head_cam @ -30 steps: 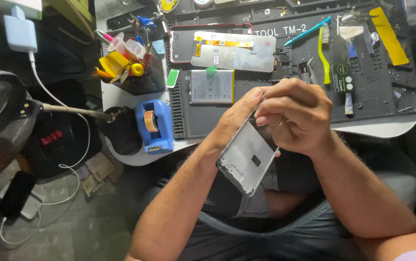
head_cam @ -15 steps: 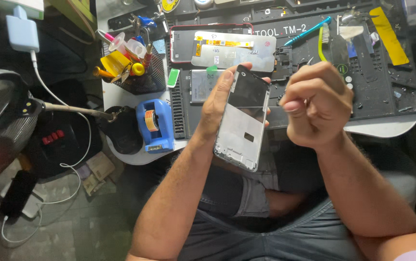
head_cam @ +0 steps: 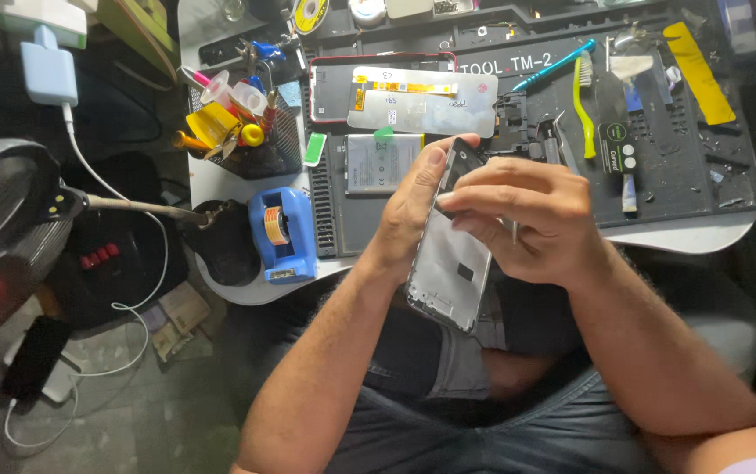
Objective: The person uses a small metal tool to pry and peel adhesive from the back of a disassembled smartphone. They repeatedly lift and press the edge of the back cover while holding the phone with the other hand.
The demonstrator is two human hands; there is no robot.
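While both grip: two hands (head_cam: 475,215), one phone frame (head_cam: 450,272).

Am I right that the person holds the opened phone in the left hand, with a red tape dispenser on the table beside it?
Not quite: in the head view the tape dispenser is blue, not red. The rest holds: the left hand grips the opened phone, and the dispenser sits on the table beside it.

Both hands (head_cam: 413,206) (head_cam: 532,219) together, fingers curled.
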